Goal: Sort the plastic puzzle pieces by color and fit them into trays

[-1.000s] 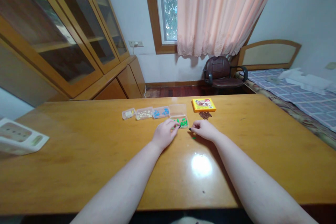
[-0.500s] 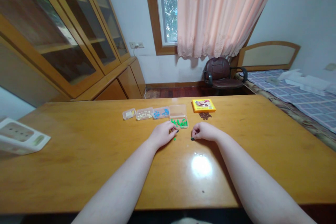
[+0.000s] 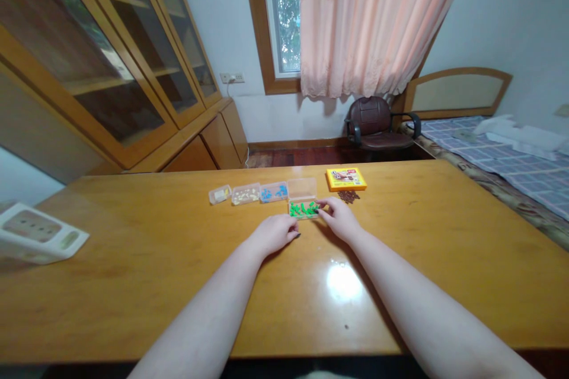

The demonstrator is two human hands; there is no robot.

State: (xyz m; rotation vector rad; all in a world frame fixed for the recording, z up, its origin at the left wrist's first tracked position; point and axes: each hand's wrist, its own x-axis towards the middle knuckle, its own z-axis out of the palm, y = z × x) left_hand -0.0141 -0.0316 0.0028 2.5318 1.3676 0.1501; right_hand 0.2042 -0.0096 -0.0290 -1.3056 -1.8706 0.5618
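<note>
A clear plastic box point(image 3: 304, 217) with its lid raised holds many small green pieces point(image 3: 301, 209). My right hand point(image 3: 340, 219) is at the right end of this box, thumb and forefinger a little apart over the green pieces. Just in front of the box's left corner rests my left hand point(image 3: 276, 233) on the table, its fingers curled together. What its fingertips hold, if anything, is hidden. Farther left stand a box of blue pieces point(image 3: 274, 192), a box of cream pieces point(image 3: 246, 194) and a small clear case point(image 3: 220, 194).
Behind my right hand lie a flat yellow box point(image 3: 346, 179) and a pile of small brown pieces point(image 3: 349, 196). A white object with slots point(image 3: 42, 234) stands at the table's left edge. Beyond the wooden table point(image 3: 178, 260) are a chair point(image 3: 373, 124) and a bed point(image 3: 502, 142).
My right hand has moved forward and left from the bare table to the green pieces' box. My left hand has drawn slightly back, and the loose green piece beside it no longer shows.
</note>
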